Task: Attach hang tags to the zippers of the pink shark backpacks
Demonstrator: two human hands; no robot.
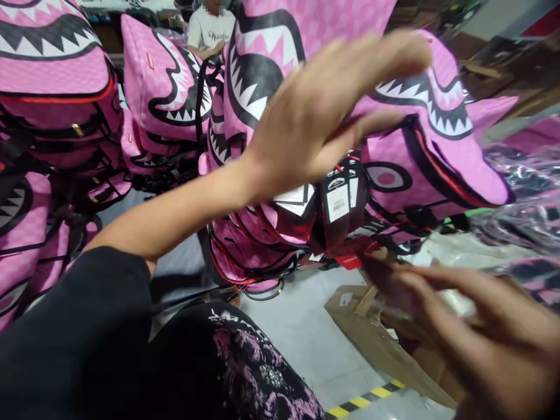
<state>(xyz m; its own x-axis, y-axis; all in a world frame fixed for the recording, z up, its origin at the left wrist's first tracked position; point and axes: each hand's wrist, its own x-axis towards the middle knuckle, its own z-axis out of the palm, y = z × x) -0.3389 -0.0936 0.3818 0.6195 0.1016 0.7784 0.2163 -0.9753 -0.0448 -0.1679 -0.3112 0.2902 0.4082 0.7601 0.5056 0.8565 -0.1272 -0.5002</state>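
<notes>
My left hand (319, 111) reaches over a pink backpack (301, 23) with a black-and-white shark-mouth print. It is blurred, with thumb and forefinger apart and nothing visible between them. Below it hang several black tags (339, 201) with white barcode labels and a red tag (350, 261). At the lower right, my right hand (476, 332) has its fingers pressed together on a dark, blurred thing (382, 274) close to the red tag; its kind is not clear. Another pink backpack (387, 178) with an eye print lies tilted beyond the tags.
More pink backpacks (52, 64) are piled at the left. A person in a white shirt (212, 29) is at the back. Plastic-wrapped goods (520, 175) lie at the right. An opened cardboard box (354, 315) stands on the tiled floor (301, 309), near black-and-yellow tape (367, 399).
</notes>
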